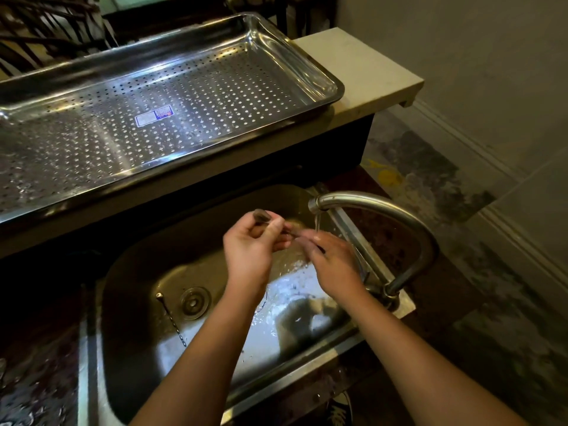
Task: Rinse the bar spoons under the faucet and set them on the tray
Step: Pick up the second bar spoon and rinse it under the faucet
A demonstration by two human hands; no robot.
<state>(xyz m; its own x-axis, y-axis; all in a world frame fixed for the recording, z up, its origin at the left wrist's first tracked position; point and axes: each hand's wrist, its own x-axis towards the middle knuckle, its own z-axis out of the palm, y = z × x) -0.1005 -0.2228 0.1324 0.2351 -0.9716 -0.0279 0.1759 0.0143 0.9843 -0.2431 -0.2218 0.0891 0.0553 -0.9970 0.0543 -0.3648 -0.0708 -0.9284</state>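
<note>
Over the steel sink (pixel 129 272) my left hand (pixel 250 250) pinches a bar spoon (pixel 262 217) near its bowl, which sticks up above my fingers. My right hand (pixel 330 262) grips the same spoon's stem, right under the thin stream from the curved faucet (pixel 384 210). A second bar spoon (pixel 171 318) with a twisted stem lies on the sink floor, left of the drain (pixel 194 302). The perforated steel tray (pixel 172 96) sits on the raised counter behind the sink and holds no spoons.
The tray's right end reaches a pale counter slab (pixel 362 72). A wall and a stained floor (pixel 461 195) lie to the right. The dark countertop (pixel 37 364) left of the sink is wet. A shoe (pixel 341 410) shows below the sink's front edge.
</note>
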